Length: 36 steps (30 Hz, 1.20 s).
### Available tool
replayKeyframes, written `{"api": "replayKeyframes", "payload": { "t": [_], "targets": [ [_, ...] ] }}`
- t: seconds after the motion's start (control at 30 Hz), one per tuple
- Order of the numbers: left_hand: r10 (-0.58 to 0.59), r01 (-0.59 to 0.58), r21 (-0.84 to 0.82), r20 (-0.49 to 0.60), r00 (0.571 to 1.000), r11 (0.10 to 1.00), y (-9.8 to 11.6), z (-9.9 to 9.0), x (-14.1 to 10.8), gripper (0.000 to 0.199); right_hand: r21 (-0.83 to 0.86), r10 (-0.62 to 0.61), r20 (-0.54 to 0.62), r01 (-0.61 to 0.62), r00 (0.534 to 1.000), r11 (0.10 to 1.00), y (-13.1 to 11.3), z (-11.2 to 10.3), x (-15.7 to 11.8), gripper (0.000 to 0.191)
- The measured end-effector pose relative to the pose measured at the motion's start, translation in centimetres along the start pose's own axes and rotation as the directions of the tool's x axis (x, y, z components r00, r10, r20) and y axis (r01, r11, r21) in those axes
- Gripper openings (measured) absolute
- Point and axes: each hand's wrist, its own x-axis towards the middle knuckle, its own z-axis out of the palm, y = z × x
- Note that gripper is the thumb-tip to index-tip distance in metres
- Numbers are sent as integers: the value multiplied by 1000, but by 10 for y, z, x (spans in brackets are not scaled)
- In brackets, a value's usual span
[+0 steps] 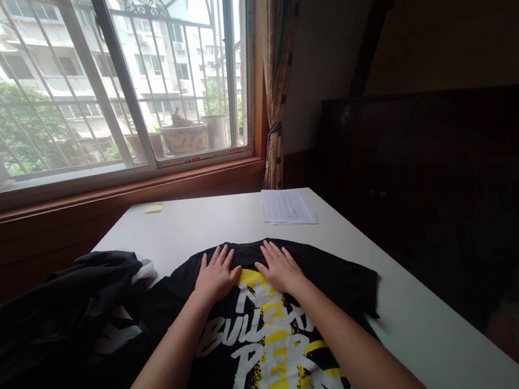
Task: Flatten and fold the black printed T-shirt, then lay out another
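Note:
A black T-shirt (275, 344) with white lettering and a yellow print lies spread on the white table, its neck end toward the window. My left hand (216, 273) rests flat on the shirt just left of the collar, fingers spread. On the other side of the collar, my right hand (280, 265) also lies flat with its fingers apart. Neither hand grips anything. The shirt's right sleeve reaches toward the table's right edge, while its left sleeve meets a dark pile of cloth.
Crumpled dark clothes (56, 321) with some white parts cover the left side. On the white table (209, 219) are printed sheets (287, 207) at the back right and a yellow note (154, 208) at the back left. A curtain (273, 99) hangs beside the barred window.

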Motion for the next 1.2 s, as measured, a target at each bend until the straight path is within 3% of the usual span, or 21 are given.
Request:
{"api": "replayKeyframes", "payload": {
  "t": [0.3, 0.87, 1.07, 1.2],
  "targets": [
    [-44, 44, -8, 13, 999, 999, -15, 1, 9, 74, -24, 27, 10, -27, 1000, 999, 23, -7, 8, 81],
    [-128, 128, 2, 19, 992, 992, -16, -3, 7, 76, -44, 103, 5, -102, 995, 994, 48, -12, 2, 81],
    [-113, 113, 7, -6, 994, 994, -16, -3, 6, 73, -47, 101, -20, -102, 995, 994, 48, -9, 3, 79],
    [-39, 41, 20, -55, 998, 999, -9, -11, 0, 62, -47, 82, -61, -85, 995, 995, 48, -10, 1, 76]
  ]
}}
